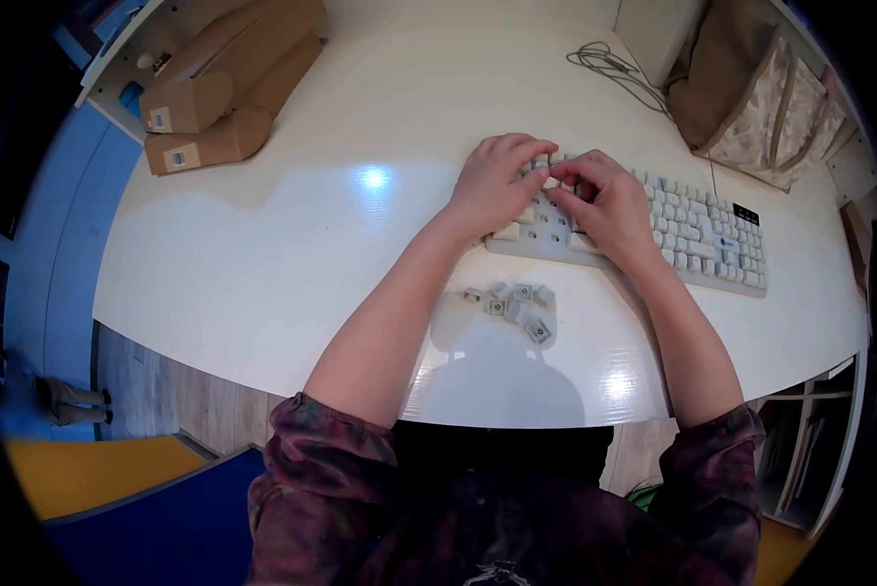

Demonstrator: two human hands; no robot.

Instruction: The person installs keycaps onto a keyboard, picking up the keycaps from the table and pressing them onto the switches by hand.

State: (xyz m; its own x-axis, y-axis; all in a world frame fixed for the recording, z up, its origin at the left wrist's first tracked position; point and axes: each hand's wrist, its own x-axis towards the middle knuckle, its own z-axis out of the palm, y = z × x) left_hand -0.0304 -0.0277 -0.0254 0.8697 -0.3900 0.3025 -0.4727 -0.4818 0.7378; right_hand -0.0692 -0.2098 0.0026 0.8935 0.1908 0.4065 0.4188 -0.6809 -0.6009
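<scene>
A white keyboard point(709, 278) lies across the right half of the desk. Bare switch spots, with the keycaps off, show on its lower left part. My left hand point(497, 190) rests over the keyboard's left end, fingers stretched out and thumb apart from the index finger. Close beside it, my right hand point(609, 205) is closed in a pinch over the keys. A small white keycap point(552, 183) shows at its fingertips, partly hidden by them. Several loose keycaps point(517, 309) lie in a heap on the desk in front of the keyboard, some turned underside up.
Brown cardboard packages point(214, 98) stand at the back left of the white desk point(263, 264). A grey cable point(614, 68) lies coiled at the back. At the back right sits a brown bag point(751, 98) with a patterned panel. Shelves point(800, 439) are below right.
</scene>
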